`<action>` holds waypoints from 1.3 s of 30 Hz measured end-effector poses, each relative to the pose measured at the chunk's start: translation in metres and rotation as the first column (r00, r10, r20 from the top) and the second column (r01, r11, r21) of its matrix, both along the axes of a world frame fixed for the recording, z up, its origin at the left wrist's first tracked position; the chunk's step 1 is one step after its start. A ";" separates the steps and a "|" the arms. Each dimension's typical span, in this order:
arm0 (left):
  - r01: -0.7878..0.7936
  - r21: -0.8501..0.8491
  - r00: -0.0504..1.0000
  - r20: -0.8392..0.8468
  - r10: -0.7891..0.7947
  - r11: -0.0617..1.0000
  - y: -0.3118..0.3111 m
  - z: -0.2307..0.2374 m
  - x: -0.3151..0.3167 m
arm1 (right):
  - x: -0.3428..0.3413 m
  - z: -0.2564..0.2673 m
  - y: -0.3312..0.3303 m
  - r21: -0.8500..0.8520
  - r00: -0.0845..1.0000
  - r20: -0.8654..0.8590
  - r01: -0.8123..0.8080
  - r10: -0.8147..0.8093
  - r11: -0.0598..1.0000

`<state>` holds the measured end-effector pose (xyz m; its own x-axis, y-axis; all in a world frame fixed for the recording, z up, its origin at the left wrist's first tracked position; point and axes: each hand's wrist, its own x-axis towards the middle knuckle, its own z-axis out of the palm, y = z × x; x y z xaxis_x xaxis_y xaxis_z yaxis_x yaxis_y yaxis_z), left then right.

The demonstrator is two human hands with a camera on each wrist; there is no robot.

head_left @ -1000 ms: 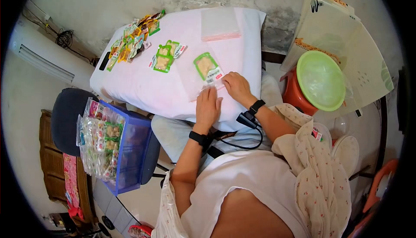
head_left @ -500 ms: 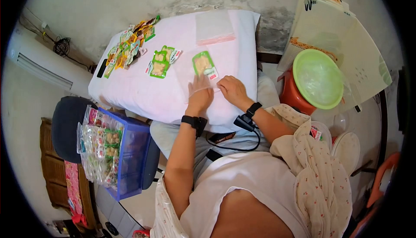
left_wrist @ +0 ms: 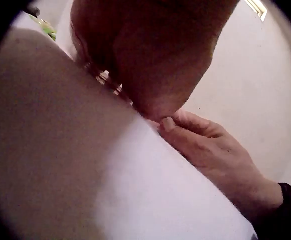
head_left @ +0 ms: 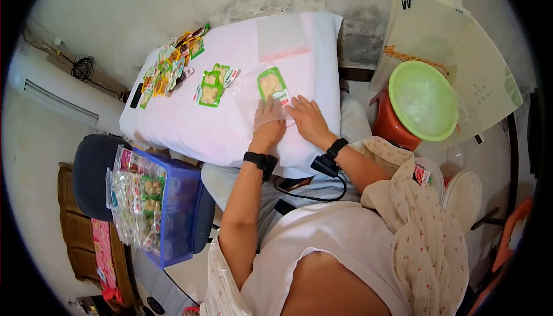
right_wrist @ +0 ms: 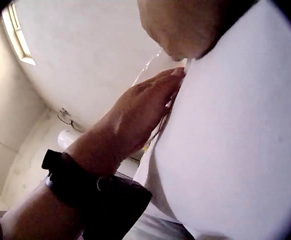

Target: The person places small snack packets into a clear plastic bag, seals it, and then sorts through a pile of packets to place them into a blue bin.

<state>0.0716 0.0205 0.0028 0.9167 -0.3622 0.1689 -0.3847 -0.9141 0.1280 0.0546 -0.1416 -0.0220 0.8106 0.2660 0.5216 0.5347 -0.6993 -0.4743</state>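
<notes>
A clear plastic bag [head_left: 246,98] lies flat on the white-covered table, around a green-edged food packet [head_left: 269,82] with pale contents. My left hand [head_left: 269,127] reaches in under the bag's clear film, its straight fingers at the packet's lower end. Close beside it, my right hand [head_left: 309,121] rests with fingers extended on the bag's near right corner, by the packet's white and red label. In the left wrist view, the right hand [left_wrist: 218,150] lies low along the cloth, its thumb next to the left hand.
Two similar green packets [head_left: 211,87] lie left of the bag. Farther left is a heap of colourful sachets [head_left: 173,63] beside a black phone [head_left: 136,95]. A stack of clear bags [head_left: 282,37] sits at the back. A blue crate [head_left: 181,212] of filled bags stands at left, a green basin [head_left: 423,100] at right.
My left hand has moved forward from the bag's near edge to under its film, up to the packet. The right hand's fingers have spread and flattened beside the packet.
</notes>
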 end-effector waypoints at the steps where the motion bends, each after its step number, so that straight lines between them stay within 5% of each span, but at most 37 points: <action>1: 0.005 0.001 1.000 0.000 -0.005 1.000 -0.003 0.002 0.004 | -0.001 0.002 -0.001 0.001 1.000 0.000 0.005 -0.005 1.000; 3: -0.119 -0.007 0.990 -0.074 0.118 0.993 -0.007 0.005 0.009 | -0.004 0.006 -0.001 0.006 1.000 -0.013 -0.008 0.008 1.000; 12: -0.202 0.033 0.967 -0.154 0.205 0.979 -0.011 0.009 0.021 | -0.002 0.000 0.000 0.040 1.000 -0.013 0.005 -0.005 0.999; 19: -0.349 -0.047 0.936 -0.058 0.346 0.936 -0.007 -0.006 0.000 | -0.005 0.001 0.000 0.038 0.999 -0.015 -0.030 0.030 0.999; 25: -0.287 0.053 0.956 -0.052 0.290 0.956 -0.015 0.001 -0.001 | -0.006 0.006 -0.004 0.084 0.999 0.002 -0.054 0.054 0.995; 32: -0.341 -0.026 0.940 0.020 0.341 0.940 -0.020 0.000 0.002 | -0.003 -0.001 -0.004 0.083 0.999 0.032 -0.015 0.012 0.996; 35: -0.154 0.114 0.988 0.013 0.154 0.982 -0.014 0.004 -0.031 | -0.001 -0.008 -0.004 0.134 0.999 0.033 -0.027 0.023 0.991; 37: 0.195 -0.219 0.972 -0.085 -0.218 0.956 -0.003 0.012 -0.061 | -0.001 -0.006 -0.005 0.113 1.000 0.028 -0.013 0.009 0.994; 38: 0.195 -0.216 0.972 -0.086 -0.218 0.957 0.003 0.031 -0.074 | -0.001 -0.004 -0.005 0.116 1.000 0.028 -0.012 0.009 0.993; 39: 0.177 -0.463 0.891 -0.300 -0.342 0.868 0.012 0.058 -0.086 | -0.001 -0.003 -0.005 0.116 1.000 0.014 -0.019 0.018 0.993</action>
